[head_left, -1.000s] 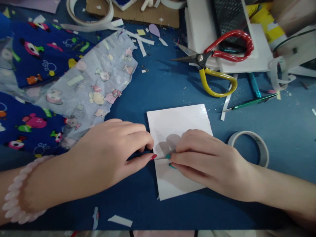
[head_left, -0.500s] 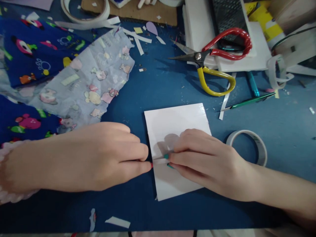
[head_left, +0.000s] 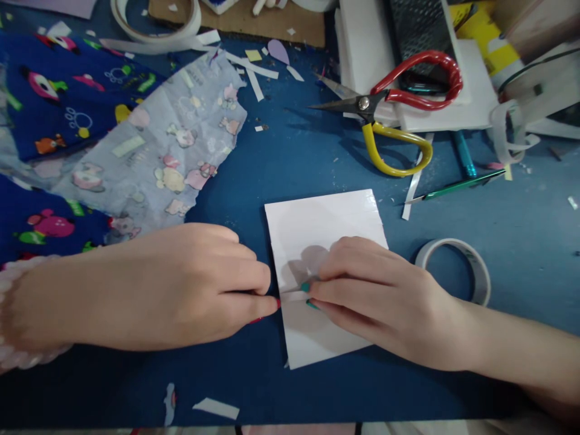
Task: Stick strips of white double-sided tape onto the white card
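A white square card (head_left: 326,217) lies on the blue table. A narrow white strip of tape (head_left: 292,296) runs across it from its left edge. My right hand (head_left: 380,296) rests over the card, its teal-nailed fingertips pinched on the strip. At the card's left edge is my left hand (head_left: 212,284), with curled fingers and a red-nailed fingertip touching the edge where the strip ends. What its fingers hold, if anything, is hidden. Just right of my right hand lies a roll of tape (head_left: 481,275), partly covered by the wrist.
Open scissors (head_left: 364,104) with red and yellow handles lean on white boards (head_left: 362,36) at the back right. Green tweezers (head_left: 462,185) lie below them. Patterned wrapping sheets (head_left: 158,145) cover the left. Another tape roll (head_left: 194,24) and paper scraps (head_left: 216,408) lie about.
My left hand has shifted very slightly, and a second red nail now shows beneath its fingers. The right hand, card and strip look unmoved.
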`<state>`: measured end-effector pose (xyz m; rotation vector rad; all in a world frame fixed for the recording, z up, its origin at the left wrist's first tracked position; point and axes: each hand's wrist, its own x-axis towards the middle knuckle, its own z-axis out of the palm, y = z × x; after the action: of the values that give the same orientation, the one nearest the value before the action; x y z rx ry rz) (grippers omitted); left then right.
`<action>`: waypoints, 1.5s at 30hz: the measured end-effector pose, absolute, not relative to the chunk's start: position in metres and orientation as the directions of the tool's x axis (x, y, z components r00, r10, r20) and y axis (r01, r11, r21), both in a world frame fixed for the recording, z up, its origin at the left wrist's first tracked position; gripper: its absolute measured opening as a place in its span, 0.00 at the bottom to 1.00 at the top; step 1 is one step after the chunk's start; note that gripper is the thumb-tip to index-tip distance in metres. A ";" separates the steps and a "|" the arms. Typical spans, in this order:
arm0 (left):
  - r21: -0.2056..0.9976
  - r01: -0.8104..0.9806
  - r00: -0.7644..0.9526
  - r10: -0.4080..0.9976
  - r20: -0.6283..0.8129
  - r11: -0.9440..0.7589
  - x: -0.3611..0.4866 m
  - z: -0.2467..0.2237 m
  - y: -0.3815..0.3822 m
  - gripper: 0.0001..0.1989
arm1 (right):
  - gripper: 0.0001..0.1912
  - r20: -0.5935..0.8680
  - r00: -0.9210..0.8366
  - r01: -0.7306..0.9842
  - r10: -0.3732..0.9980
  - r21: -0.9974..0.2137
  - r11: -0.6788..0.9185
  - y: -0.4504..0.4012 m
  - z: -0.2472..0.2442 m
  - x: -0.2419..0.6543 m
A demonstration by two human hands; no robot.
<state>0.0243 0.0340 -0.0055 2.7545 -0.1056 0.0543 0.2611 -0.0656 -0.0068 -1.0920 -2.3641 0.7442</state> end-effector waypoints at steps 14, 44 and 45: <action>0.368 -0.101 0.994 -0.079 0.074 -0.924 0.023 -0.009 0.032 0.12 | 0.10 0.152 -0.606 0.560 0.781 -0.616 0.554 -0.066 -0.006 0.261; 0.355 -0.114 0.989 -0.073 0.125 -0.928 0.028 -0.008 0.028 0.18 | 0.11 0.218 -0.648 0.597 0.730 -0.450 0.664 -0.065 0.006 0.265; 0.365 -0.113 0.989 -0.071 0.127 -0.924 0.028 -0.007 0.028 0.18 | 0.12 0.227 -0.649 0.606 0.726 -0.422 0.674 -0.062 0.012 0.272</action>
<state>0.0283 0.0283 -0.0068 2.7537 -0.1326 0.1561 0.2718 -0.0618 0.0118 -1.0453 -2.5117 0.4386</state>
